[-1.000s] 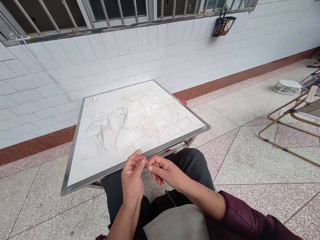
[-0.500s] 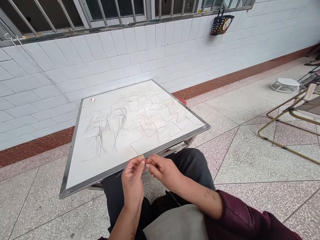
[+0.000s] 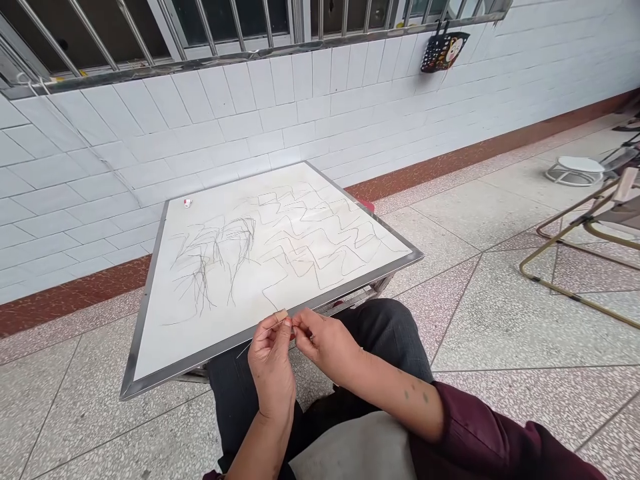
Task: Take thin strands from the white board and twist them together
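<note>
Near the front edge of the white table (image 3: pixel 175 353), my left hand (image 3: pixel 271 357) pinches a thin, pale strand (image 3: pixel 243 351) between thumb and forefinger. Its free end sticks out to the left; whether it is wire or thread I cannot tell. A tan strip (image 3: pixel 282 315), like tape, wraps the left forefinger. My right hand (image 3: pixel 327 343) is closed in a pinch right beside the left fingertips, and the bit between them is too small to make out. On the tabletop lie many thin dark strands: a tangled bunch (image 3: pixel 245 233) at left and zigzag-bent ones (image 3: pixel 315 260) at right.
A small white-and-red object (image 3: pixel 187 203) sits at the table's far left corner. Behind stands a tiled wall (image 3: pixel 280 120) with a barred window and a hanging black basket (image 3: pixel 444 52). To the right are a folding chair (image 3: pixel 575 293) and a white stool (image 3: pixel 574 170).
Both hands stay pinched together at almost the same spot, with only slight finger movement. The whole view has shifted very slightly. The strands on the table lie as before.
</note>
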`<state>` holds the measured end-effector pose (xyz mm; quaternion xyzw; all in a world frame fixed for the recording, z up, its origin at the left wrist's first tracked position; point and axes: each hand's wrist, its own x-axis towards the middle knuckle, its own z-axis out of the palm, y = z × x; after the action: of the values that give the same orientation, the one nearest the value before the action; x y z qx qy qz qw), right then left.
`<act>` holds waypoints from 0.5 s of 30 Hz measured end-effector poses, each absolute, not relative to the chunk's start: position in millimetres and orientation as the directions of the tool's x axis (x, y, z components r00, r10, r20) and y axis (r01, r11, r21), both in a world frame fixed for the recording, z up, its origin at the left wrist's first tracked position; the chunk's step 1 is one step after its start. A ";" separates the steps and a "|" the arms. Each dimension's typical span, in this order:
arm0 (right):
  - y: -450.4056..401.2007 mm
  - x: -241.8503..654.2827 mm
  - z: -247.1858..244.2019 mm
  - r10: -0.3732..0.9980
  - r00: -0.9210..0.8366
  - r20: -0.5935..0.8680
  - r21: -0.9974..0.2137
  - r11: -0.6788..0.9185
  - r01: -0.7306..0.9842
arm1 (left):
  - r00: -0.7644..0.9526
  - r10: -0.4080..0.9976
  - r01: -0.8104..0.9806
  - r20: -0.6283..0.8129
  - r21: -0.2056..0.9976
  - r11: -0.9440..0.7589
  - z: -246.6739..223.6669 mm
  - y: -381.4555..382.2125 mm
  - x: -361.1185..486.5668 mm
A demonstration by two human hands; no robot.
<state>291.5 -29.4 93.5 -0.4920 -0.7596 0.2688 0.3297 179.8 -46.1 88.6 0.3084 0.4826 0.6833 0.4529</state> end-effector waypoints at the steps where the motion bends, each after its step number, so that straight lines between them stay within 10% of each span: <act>1: -28.7 292.3 94.5 0.924 -0.316 0.217 -0.757 0.364 0.542 | -0.396 0.918 -0.322 -0.019 0.939 -0.120 88.5 -45.9 179.5; 15: -27.4 292.8 98.7 0.855 -0.400 0.331 -0.449 0.515 0.730 | -0.435 0.901 -0.274 -0.003 0.953 -0.129 86.5 -44.9 176.4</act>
<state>292.8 -27.4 98.7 -0.4783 -0.8284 0.1168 0.2672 176.4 -44.9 86.5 0.3128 0.5007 0.6832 0.4298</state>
